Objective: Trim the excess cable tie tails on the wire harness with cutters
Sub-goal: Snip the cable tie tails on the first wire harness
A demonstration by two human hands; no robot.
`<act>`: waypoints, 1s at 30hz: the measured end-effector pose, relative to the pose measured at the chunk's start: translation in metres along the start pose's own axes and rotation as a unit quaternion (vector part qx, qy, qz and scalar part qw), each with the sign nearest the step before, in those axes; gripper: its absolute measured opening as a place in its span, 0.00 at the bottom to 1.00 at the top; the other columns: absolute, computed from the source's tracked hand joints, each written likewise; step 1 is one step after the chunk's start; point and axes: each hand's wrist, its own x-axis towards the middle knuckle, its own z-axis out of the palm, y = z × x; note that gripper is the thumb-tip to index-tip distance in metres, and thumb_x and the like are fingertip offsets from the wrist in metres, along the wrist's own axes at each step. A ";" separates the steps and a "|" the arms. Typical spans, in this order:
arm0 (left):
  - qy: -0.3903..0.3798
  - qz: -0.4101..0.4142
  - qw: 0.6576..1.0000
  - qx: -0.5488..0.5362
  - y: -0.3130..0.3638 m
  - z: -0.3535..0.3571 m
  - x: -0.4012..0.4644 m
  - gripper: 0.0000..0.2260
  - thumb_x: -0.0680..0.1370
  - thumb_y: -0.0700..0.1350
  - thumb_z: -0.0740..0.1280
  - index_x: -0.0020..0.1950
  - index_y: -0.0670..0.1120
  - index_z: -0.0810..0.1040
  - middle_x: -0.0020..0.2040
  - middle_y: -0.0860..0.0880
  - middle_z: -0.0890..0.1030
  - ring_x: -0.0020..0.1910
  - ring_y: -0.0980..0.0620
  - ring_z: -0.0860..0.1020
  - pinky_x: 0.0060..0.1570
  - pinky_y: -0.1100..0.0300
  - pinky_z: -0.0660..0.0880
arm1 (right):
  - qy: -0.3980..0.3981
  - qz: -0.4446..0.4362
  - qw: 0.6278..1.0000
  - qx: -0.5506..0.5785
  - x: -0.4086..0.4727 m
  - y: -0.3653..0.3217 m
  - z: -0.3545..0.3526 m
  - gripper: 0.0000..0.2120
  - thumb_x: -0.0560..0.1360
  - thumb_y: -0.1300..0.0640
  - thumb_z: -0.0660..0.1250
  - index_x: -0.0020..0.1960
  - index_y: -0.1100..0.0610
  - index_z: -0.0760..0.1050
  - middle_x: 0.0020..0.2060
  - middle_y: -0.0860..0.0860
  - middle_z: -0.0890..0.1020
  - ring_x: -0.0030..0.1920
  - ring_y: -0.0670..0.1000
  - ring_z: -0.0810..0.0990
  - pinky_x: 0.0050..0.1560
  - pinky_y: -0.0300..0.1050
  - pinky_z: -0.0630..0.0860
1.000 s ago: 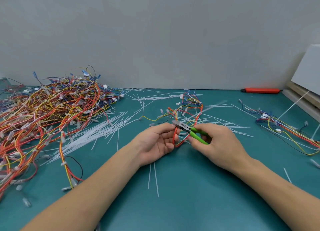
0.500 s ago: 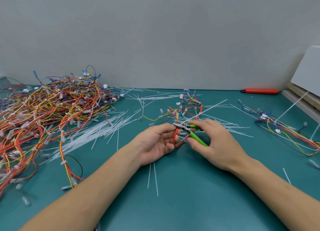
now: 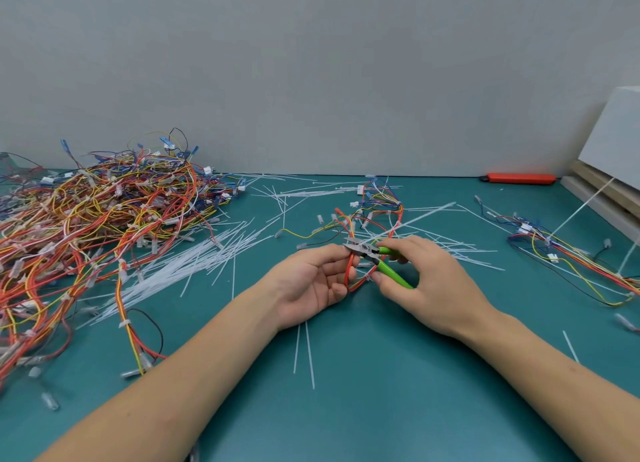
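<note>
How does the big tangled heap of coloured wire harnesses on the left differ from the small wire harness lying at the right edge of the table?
The big tangled heap of coloured wire harnesses is piled high, many harnesses deep; the small wire harness at the right lies flat and spread out. The heap reaches back to the wall; the small harness sits out on the teal table, below stacked boards. Both mix red, yellow and blue wires with white connectors.

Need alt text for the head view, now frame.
Right hand holds green-handled cutters at a red-wire harness gripped by the left hand, on a teal table beside a harness pile.
</note>
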 end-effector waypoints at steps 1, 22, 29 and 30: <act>-0.001 0.002 1.000 0.001 0.000 0.000 0.000 0.09 0.75 0.41 0.70 0.37 0.45 0.87 0.40 0.48 0.84 0.35 0.54 0.81 0.26 0.66 0.70 | -0.003 0.006 1.000 -0.001 0.000 0.000 -0.001 0.25 0.74 0.35 0.66 0.67 0.46 0.77 0.55 0.40 0.80 0.58 0.45 0.78 0.64 0.49 0.74; -0.004 -0.002 1.000 -0.011 0.000 -0.001 0.001 0.02 0.70 0.42 0.73 0.38 0.45 0.86 0.41 0.47 0.84 0.35 0.53 0.82 0.27 0.65 0.71 | 0.016 0.003 1.000 -0.014 0.000 -0.001 0.000 0.10 0.76 0.37 0.68 0.49 0.42 0.76 0.33 0.44 0.73 0.38 0.48 0.74 0.38 0.46 0.73; -0.005 0.002 1.000 -0.004 0.000 0.000 0.000 0.10 0.77 0.40 0.69 0.38 0.45 0.86 0.41 0.47 0.84 0.35 0.53 0.81 0.27 0.65 0.72 | 0.008 -0.004 1.000 0.009 0.000 0.001 0.003 0.20 0.76 0.37 0.67 0.62 0.46 0.78 0.47 0.41 0.80 0.49 0.44 0.78 0.55 0.49 0.77; -0.006 0.004 1.000 -0.003 0.000 0.000 0.000 0.11 0.78 0.40 0.68 0.38 0.45 0.86 0.40 0.47 0.84 0.35 0.53 0.82 0.27 0.65 0.72 | 0.010 -0.008 1.000 0.009 0.000 0.001 0.002 0.21 0.75 0.37 0.66 0.63 0.47 0.79 0.49 0.40 0.80 0.51 0.43 0.78 0.57 0.50 0.77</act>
